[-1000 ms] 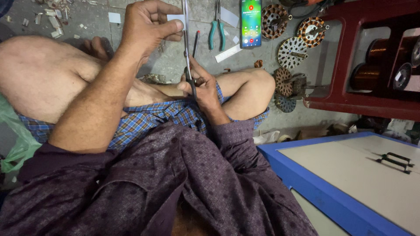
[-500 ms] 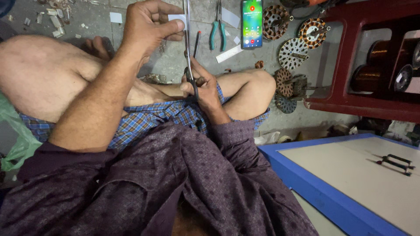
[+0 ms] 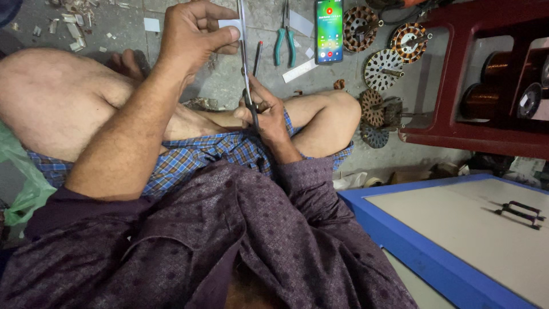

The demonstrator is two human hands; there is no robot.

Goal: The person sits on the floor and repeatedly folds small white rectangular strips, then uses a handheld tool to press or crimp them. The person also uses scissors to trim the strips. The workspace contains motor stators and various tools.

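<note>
I sit cross-legged on a grey floor. My left hand is raised and pinches a small white paper strip between thumb and fingers. My right hand rests near my knee, gripping the black handles of a pair of scissors. The long blades point up toward the paper strip, and their tips meet it at the top edge of the view.
On the floor ahead lie teal-handled pliers, a lit phone, a white strip and several wound motor stators. A red shelf with copper wire spools stands at right. A blue-edged board lies lower right.
</note>
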